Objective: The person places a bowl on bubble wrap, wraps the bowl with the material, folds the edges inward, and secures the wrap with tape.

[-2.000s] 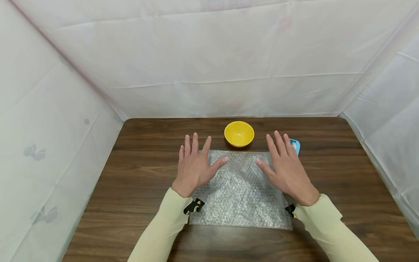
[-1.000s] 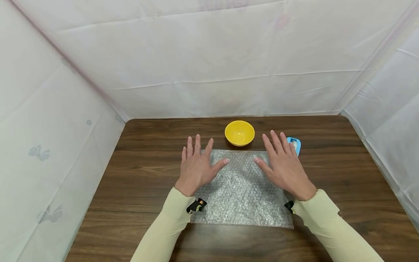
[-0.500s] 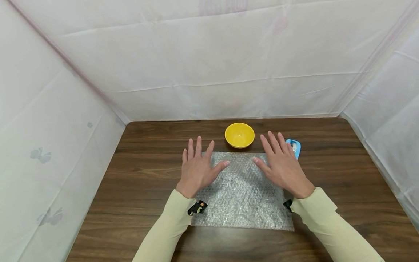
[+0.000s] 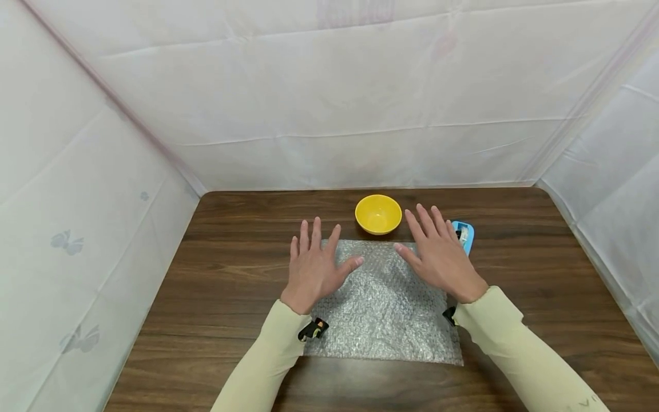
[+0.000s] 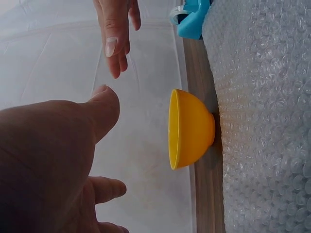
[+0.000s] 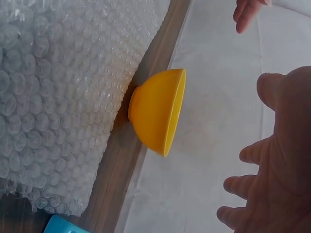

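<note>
Fingers spread and palm down, my left hand [image 4: 315, 272] hovers over the left side of a sheet of bubble wrap [image 4: 386, 309]. My right hand [image 4: 441, 254] is held the same way over its right side, and neither holds anything. Just beyond the far edge of the wrap stands a yellow bowl [image 4: 378, 215], upright on the table; its inside looks bare in the head view. A blue tape dispenser [image 4: 467, 237] lies partly hidden behind my right fingers. The left wrist view shows the bowl [image 5: 192, 130] and the blue dispenser [image 5: 194, 22] beside the bubble wrap [image 5: 265, 116].
The dark wooden table [image 4: 221, 257] has rounded far corners. White sheeting [image 4: 329, 103] hangs as walls behind it and on both sides. Black straps [image 4: 313, 329] sit at the cuffs of the pale sleeves.
My right hand has drifted slightly left and uncovered more of the tape dispenser; my left hand has shifted slightly right. Bowl and bubble wrap stay in place.
</note>
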Action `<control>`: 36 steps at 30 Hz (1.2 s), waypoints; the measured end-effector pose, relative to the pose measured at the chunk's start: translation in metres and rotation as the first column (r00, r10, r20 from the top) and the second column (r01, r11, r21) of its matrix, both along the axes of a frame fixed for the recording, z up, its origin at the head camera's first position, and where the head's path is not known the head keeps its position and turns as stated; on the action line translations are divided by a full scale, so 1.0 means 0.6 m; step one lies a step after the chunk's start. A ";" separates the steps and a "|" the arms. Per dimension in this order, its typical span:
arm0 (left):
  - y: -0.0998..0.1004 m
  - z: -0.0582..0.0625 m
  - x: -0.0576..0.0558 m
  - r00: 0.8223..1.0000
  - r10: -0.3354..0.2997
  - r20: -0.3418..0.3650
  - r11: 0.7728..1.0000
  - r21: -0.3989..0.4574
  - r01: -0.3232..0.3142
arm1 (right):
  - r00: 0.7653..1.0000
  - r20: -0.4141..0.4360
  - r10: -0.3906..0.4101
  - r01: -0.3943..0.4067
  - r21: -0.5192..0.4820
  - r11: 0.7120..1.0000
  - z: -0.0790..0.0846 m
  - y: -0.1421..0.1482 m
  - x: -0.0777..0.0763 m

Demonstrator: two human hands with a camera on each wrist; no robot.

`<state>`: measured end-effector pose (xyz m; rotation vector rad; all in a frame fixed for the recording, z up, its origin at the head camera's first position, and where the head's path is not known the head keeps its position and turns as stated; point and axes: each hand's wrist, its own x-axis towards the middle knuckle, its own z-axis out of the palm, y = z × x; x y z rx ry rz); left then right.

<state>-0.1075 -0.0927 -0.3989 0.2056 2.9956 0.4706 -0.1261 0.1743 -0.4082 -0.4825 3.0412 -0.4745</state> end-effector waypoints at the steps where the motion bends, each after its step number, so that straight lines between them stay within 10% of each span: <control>1: 0.000 -0.001 0.000 1.000 -0.001 -0.002 1.000 0.002 0.001 | 1.000 0.001 0.003 -0.003 -0.001 1.000 -0.001 0.000 -0.002; 36: -0.005 -0.016 0.010 1.000 0.003 -0.008 1.000 0.010 -0.003 | 1.000 0.009 0.025 -0.025 0.019 0.999 -0.019 -0.019 -0.064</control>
